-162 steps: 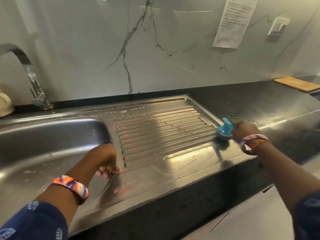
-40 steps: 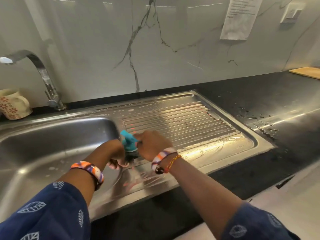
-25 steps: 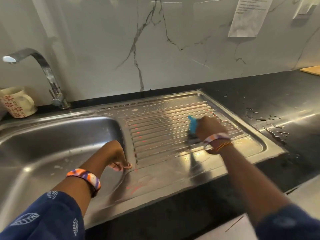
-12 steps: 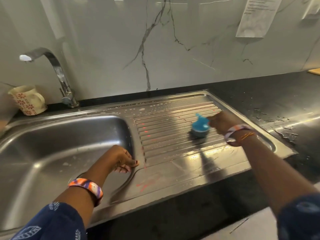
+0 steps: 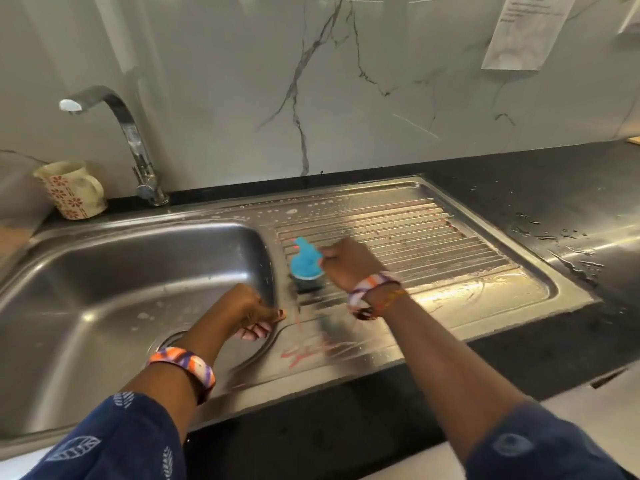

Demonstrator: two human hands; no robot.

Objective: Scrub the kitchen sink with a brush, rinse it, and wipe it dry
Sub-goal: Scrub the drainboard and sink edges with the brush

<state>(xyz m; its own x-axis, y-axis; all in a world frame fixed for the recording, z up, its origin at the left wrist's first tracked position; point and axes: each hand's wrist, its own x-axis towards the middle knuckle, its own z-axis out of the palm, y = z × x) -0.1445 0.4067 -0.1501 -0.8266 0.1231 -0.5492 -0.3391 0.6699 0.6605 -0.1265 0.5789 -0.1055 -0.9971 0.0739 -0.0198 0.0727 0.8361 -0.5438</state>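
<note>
While my right hand (image 5: 348,263) grips the blue brush (image 5: 305,268) on the ribbed drainboard (image 5: 433,237) beside the basin (image 5: 121,271), I should press evenly along the grooves; my left hand (image 5: 247,311) rests curled on the rim.

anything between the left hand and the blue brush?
Head view: only bare wet steel, the ridge where the basin meets the drainboard, separates the left hand from the blue brush, which the right hand holds.

Single head-worn view, looking forward and down, close over sink (image 5: 104,271)
</note>
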